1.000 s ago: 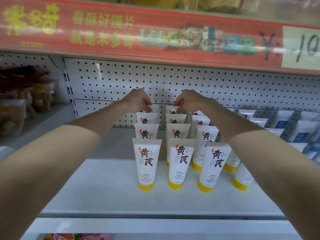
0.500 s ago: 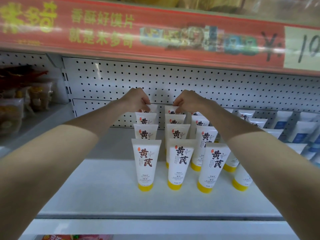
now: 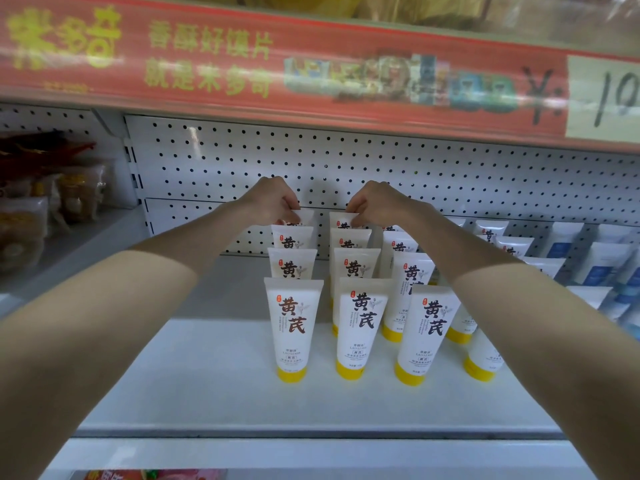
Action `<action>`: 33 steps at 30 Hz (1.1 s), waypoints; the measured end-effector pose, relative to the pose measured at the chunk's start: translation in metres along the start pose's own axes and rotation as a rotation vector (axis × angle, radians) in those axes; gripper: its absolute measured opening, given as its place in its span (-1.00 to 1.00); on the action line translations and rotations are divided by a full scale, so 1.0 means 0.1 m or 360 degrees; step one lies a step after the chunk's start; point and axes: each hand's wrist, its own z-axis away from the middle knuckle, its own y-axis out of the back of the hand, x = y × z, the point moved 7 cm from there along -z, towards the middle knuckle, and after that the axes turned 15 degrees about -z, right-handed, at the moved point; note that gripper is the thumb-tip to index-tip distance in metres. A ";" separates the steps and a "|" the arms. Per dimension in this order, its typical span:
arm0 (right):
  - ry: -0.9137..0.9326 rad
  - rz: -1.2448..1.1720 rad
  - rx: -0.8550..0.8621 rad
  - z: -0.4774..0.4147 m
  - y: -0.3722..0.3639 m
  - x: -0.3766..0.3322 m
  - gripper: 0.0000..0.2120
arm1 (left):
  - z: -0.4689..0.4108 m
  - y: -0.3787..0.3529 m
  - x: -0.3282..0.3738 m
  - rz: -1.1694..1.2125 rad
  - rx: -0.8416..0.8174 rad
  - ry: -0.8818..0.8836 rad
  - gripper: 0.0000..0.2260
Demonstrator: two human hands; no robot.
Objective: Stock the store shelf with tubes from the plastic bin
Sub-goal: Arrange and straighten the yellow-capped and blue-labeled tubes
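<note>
Setting two rear tubes (image 3: pixel 300 216) at shelf (image 3: pixel 221 375) back | left hand (image 3: pixel 273 199), right hand (image 3: pixel 375 200): fingers pinched on crimped tops | risk: wrists brush front rows (image 3: pixel 294 327), tubes on narrow caps topple in chain | plastic bin unseen

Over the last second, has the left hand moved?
No. The left hand stays pinched on the top edge of the rearmost white yellow-capped tube, at the same spot against the white perforated back panel.
</note>
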 end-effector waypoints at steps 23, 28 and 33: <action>0.0158 -0.0263 0.0011 0.42 0.12 -0.23 -0.74 | 0.42 0.18 0.15 0.0122 -0.0046 -0.0150 -0.73; 0.0089 -0.0192 -0.0189 0.43 -0.09 -0.20 -0.76 | 0.47 0.05 0.04 0.0114 -0.0184 -0.0124 -0.77; 0.0050 -0.0111 -0.0168 0.39 -0.15 -0.13 -0.76 | 0.50 -0.01 0.06 0.0121 -0.0142 -0.0142 -0.84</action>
